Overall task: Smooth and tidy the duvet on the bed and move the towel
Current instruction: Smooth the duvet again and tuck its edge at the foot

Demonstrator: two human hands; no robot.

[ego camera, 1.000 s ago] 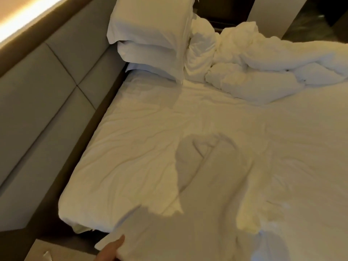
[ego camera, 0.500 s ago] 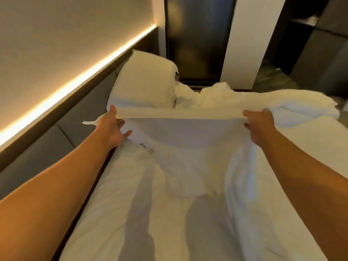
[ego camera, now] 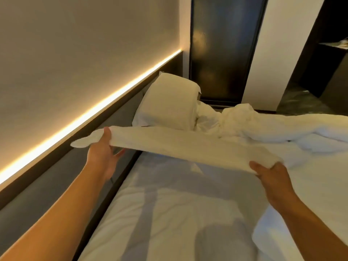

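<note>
Both hands hold a long white terry towel [ego camera: 188, 146] stretched above the white-sheeted bed [ego camera: 169, 213]: the left hand [ego camera: 102, 157] pinches its far-left end, the right hand [ego camera: 269, 176] grips its near-right end. A rumpled white duvet [ego camera: 273, 125] lies far right, beside stacked white pillows [ego camera: 169, 106].

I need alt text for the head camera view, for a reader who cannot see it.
Two bare hands, left hand and right hand, hold a white towel stretched above a bed. Behind it lie a pillow and a crumpled duvet.
</note>
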